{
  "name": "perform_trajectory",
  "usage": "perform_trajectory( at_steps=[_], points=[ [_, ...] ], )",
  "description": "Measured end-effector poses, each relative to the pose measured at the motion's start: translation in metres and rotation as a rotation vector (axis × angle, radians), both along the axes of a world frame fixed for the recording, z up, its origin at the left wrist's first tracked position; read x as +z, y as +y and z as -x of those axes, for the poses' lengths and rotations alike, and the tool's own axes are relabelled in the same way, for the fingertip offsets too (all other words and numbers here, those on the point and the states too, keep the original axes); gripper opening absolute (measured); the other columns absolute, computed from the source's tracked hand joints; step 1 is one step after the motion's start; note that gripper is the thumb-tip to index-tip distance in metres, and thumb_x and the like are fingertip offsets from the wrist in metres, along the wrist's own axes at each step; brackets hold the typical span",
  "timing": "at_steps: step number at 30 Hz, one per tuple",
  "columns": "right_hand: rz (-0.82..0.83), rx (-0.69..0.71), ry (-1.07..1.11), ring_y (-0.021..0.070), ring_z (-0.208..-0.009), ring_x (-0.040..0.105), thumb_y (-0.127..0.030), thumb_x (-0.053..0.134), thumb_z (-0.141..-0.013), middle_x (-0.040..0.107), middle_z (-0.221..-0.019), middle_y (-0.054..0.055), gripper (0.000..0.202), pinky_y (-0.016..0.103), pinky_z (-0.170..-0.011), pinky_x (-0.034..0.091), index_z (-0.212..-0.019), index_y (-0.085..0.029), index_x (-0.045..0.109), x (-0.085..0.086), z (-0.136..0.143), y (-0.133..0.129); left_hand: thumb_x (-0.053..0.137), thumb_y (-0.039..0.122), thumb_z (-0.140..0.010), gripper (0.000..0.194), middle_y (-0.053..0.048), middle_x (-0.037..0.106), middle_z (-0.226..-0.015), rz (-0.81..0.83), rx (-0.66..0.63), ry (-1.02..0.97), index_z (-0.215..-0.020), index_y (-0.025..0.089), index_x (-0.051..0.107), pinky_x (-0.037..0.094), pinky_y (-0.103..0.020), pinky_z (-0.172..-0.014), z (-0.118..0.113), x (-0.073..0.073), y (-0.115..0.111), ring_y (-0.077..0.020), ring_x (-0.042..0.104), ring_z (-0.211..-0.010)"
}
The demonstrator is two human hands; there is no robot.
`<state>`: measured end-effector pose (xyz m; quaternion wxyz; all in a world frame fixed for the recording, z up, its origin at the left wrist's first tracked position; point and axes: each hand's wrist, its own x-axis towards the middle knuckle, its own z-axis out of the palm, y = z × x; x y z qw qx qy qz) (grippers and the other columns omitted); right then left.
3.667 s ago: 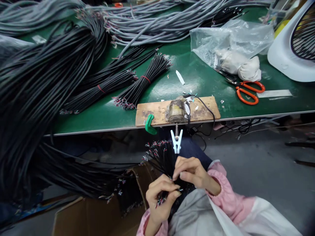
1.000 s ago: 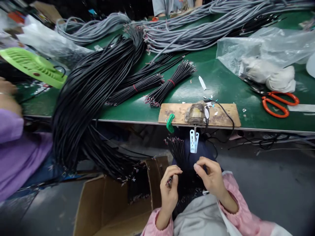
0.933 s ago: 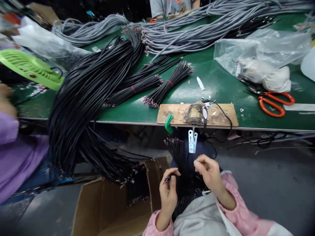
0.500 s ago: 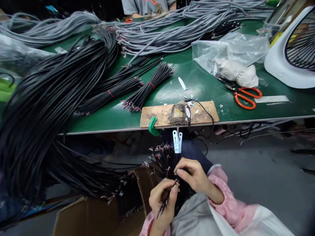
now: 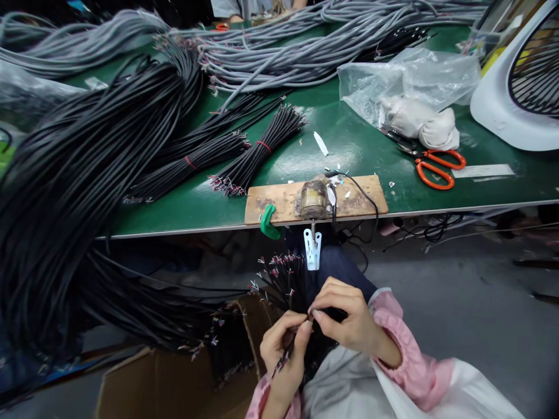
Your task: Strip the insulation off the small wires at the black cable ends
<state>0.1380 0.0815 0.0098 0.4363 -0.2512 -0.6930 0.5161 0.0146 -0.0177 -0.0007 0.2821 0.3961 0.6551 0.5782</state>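
Note:
Below the table edge, my left hand (image 5: pixel 283 346) is closed around a few black cables (image 5: pixel 285 356) with stripped, coloured wire ends. My right hand (image 5: pixel 347 311) pinches the end of one of these cables, its fingertips meeting those of my left hand. Just behind the hands a thick bunch of black cables (image 5: pixel 283 276) rests by my lap, its red and white wire ends pointing up. Above them, a light blue clothespin (image 5: pixel 312 250) hangs on the shaft of a small motor (image 5: pixel 313 199) mounted on a wooden board (image 5: pixel 362 195).
A green clamp (image 5: pixel 268 222) grips the board at the table edge. Orange-handled scissors (image 5: pixel 437 166), a plastic bag (image 5: pixel 406 78) and a white fan (image 5: pixel 493 116) are on the right. Black cables (image 5: pixel 87 151) drape off the left side above a cardboard box (image 5: pixel 131 384). Grey cables (image 5: pixel 279 58) lie behind.
My right hand has come down and left to the cable end at my left fingertips and now pinches it. The view has shifted slightly.

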Motion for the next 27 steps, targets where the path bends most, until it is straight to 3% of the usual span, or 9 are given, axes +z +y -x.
perform_trajectory(
  at_steps=[4, 10, 15, 19, 23, 27],
  points=[
    [-0.011, -0.015, -0.001, 0.0193, -0.064, 0.062, -0.012, 0.065, -0.084, 0.073, -0.070, 0.007, 0.012, 0.033, -0.061, 0.051, -0.079, -0.018, 0.074, -0.004, 0.000, 0.002, 0.072, 0.026, -0.088, 0.016, -0.001, 0.067, -0.061, 0.009, 0.002, 0.003, -0.074, 0.019, 0.075, 0.047, -0.019, -0.047, 0.001, 0.000, 0.000, -0.0128, 0.059, -0.050],
    [0.187, 0.028, 0.037, 0.0192, -0.069, 0.065, -0.021, 0.071, -0.086, 0.076, -0.078, 0.007, 0.006, 0.032, -0.063, 0.052, -0.087, -0.018, 0.077, -0.008, 0.001, 0.002, 0.071, 0.025, -0.089, 0.016, 0.001, 0.064, -0.060, 0.019, -0.019, -0.008, -0.074, 0.018, 0.074, 0.047, -0.018, -0.046, 0.002, 0.003, 0.001, -0.0119, 0.059, -0.048],
    [0.109, 0.026, 0.025, 0.0191, -0.066, 0.063, -0.018, 0.064, -0.090, 0.074, -0.072, 0.007, 0.013, 0.033, -0.063, 0.052, -0.083, -0.019, 0.075, -0.004, 0.005, 0.000, 0.072, 0.030, -0.088, 0.021, -0.001, 0.065, -0.059, 0.037, -0.009, -0.024, -0.071, 0.018, 0.074, 0.046, -0.019, -0.045, 0.003, 0.001, 0.002, -0.0127, 0.058, -0.047],
    [0.063, -0.008, 0.015, 0.0185, -0.063, 0.060, -0.013, 0.062, -0.085, 0.071, -0.069, 0.005, 0.013, 0.033, -0.061, 0.050, -0.080, -0.019, 0.073, -0.006, 0.006, 0.001, 0.075, 0.033, -0.087, 0.022, -0.001, 0.065, -0.060, 0.064, -0.007, -0.113, -0.072, 0.017, 0.075, 0.046, -0.019, -0.045, 0.006, -0.004, 0.002, -0.0127, 0.058, -0.049],
    [0.147, -0.014, 0.043, 0.0174, -0.063, 0.059, -0.011, 0.062, -0.083, 0.070, -0.069, 0.005, 0.014, 0.030, -0.059, 0.049, -0.077, -0.019, 0.072, -0.013, 0.005, 0.005, 0.075, 0.039, -0.087, 0.028, -0.002, 0.063, -0.061, 0.084, -0.028, -0.239, -0.071, 0.016, 0.074, 0.043, -0.019, -0.046, 0.009, -0.007, 0.004, -0.0115, 0.054, -0.050],
    [0.203, -0.013, 0.109, 0.0189, -0.068, 0.063, -0.020, 0.072, -0.088, 0.074, -0.076, 0.007, 0.005, 0.032, -0.063, 0.051, -0.086, -0.018, 0.076, -0.015, 0.005, 0.007, 0.075, 0.038, -0.087, 0.026, -0.002, 0.064, -0.064, 0.090, -0.040, -0.300, -0.073, 0.016, 0.076, 0.042, -0.019, -0.047, 0.010, -0.007, 0.007, -0.0110, 0.053, -0.052]
  ],
)
